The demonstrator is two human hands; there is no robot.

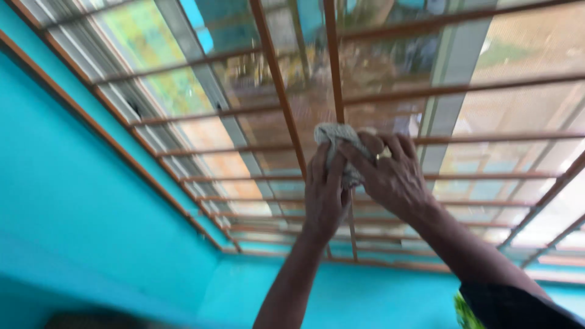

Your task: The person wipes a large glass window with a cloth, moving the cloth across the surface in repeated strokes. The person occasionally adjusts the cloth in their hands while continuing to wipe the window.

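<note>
The head view looks at a window with a metal grille (390,91) of thin brown bars, some running across and some running up, set in front of glass panes (524,49) that show blurred green and pale shapes behind them. Both of the person's hands are raised to one upright bar (334,67) near the middle of the grille. A small grey-white cloth (332,135) is bunched around that bar, just where a crossbar meets it. The left hand (325,195) is pressed against the bar from below, its fingers (335,167) held close together and reaching up over the lower part of the cloth, so that the cloth is pinned between the hand and the bar. The right hand (390,176) comes in from the right side and lies over the cloth, its fingers curled around the wad and closed on it; a ring (381,156) shows on one finger. The two hands touch each other at the cloth. The right forearm runs down to the lower right corner, where a dark sleeve (518,307) covers it, and the left forearm is bare. A bright turquoise wall (79,201) frames the window on the left and below. The picture is somewhat blurred, so the weave of the cloth cannot be told.
</note>
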